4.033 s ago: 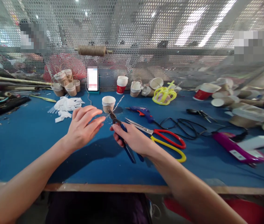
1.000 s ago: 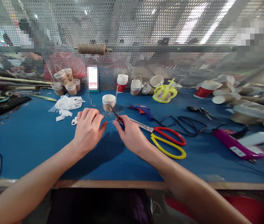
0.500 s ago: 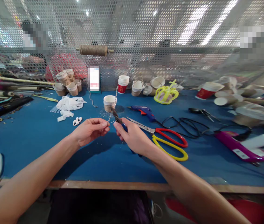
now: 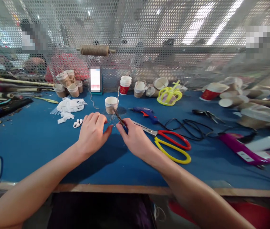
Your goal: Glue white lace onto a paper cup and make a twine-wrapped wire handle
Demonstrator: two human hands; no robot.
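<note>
In my right hand (image 4: 133, 135) is a pair of dark-jawed pliers (image 4: 118, 117) with blue handles. Their tip reaches the lower right side of a small paper cup (image 4: 111, 102) wrapped in brown. From the cup's right side rises a thin twisted strand (image 4: 118, 93). My left hand (image 4: 94, 132) hovers palm down in front of the cup. Its thumb stands apart from the bent fingers, and I see nothing between them. Small pale scraps (image 4: 112, 121) lie between the hands.
To the right are large scissors (image 4: 173, 147), a blue glue gun (image 4: 146, 113), a yellow basket-like piece (image 4: 169, 95) and a purple tool (image 4: 246, 151). White cloth strips (image 4: 70, 106) and wrapped cups (image 4: 67, 83) lie left. Behind stand red cups (image 4: 124, 86), a phone (image 4: 95, 79) and a mesh panel.
My left hand has turned palm down and its thumb and fingers have parted from their pinch. The pliers stay in my right hand, close to the cup.
</note>
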